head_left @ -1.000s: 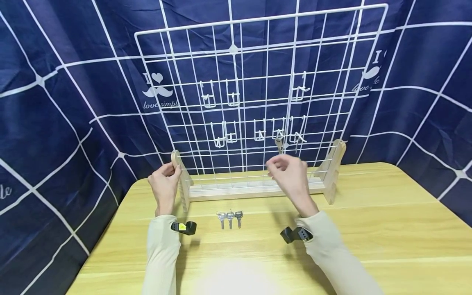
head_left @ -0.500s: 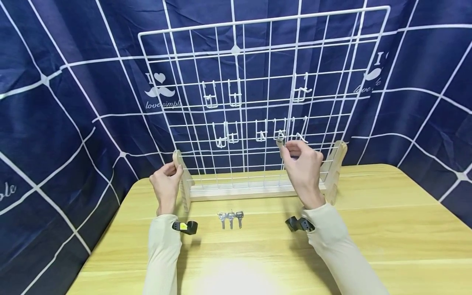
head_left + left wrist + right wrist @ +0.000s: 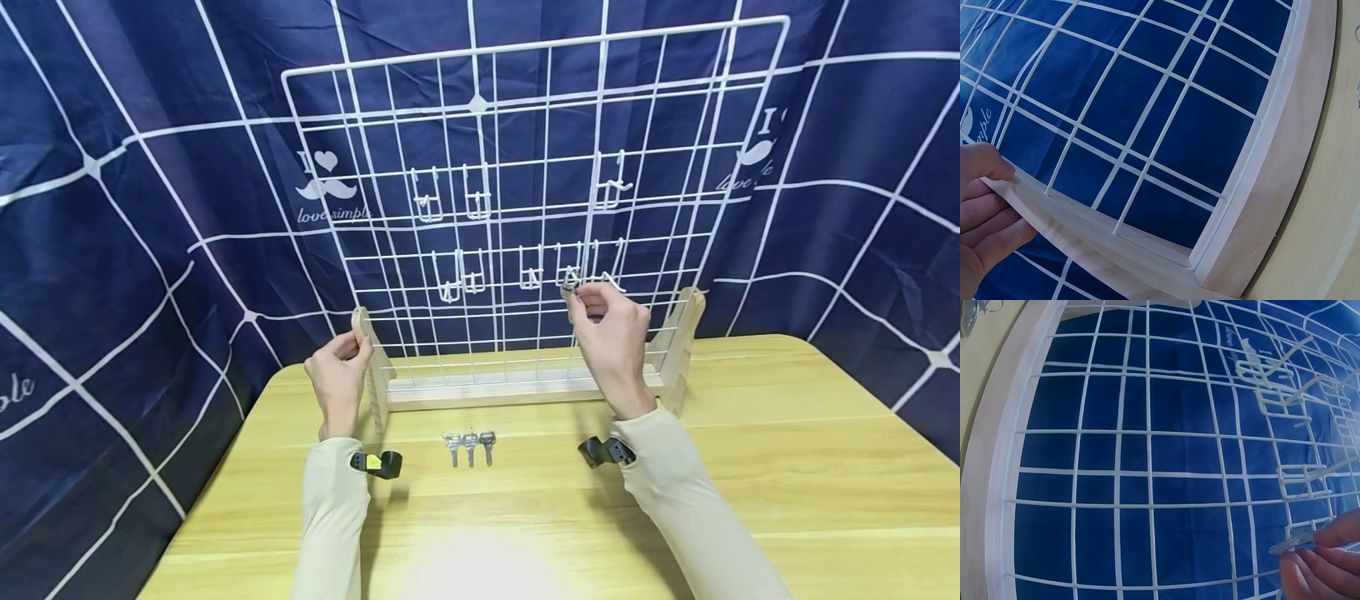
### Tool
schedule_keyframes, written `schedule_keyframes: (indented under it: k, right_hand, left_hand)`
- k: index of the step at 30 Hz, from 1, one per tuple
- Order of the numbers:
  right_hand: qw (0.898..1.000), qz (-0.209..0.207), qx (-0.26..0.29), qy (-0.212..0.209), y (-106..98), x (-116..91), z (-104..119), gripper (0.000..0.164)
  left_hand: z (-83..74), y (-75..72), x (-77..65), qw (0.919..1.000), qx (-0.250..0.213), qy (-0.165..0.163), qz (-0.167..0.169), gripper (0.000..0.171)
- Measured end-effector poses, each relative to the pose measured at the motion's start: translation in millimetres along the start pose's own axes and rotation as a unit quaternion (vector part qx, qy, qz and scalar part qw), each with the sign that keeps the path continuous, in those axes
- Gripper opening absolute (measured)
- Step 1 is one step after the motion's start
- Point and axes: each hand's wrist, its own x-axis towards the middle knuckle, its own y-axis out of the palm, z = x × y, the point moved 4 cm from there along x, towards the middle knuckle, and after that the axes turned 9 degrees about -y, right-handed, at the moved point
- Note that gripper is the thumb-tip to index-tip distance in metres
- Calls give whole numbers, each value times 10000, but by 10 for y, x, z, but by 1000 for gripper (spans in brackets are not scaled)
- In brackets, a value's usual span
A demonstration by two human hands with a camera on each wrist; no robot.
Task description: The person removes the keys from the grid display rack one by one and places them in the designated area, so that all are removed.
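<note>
My right hand pinches a silver key between thumb and fingers. It is right at a white wire hook in the lower row of the wire grid; the fingers cover part of the key. At the grid's left end, my left hand grips the top of the wooden side post, with the thumb on one side and fingers on the other in the left wrist view. Three more silver keys lie side by side on the table before the stand.
More white hooks hang in two rows, such as an upper-left hook and an upper-right hook. A wooden base bar joins the side posts on the wooden table. Behind hangs a dark blue curtain.
My right hand has risen from below the key, which showed above its fingertips at the hook, and now pinches it. The left hand stays on the post.
</note>
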Motion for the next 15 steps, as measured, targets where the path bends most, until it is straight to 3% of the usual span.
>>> schedule_keyframes:
  k: [15]
  right_hand:
    - [9998,-1,186,105,-68,-41,33,10]
  left_hand:
    - [0,-8,-10,10000,5,-38,-24,15]
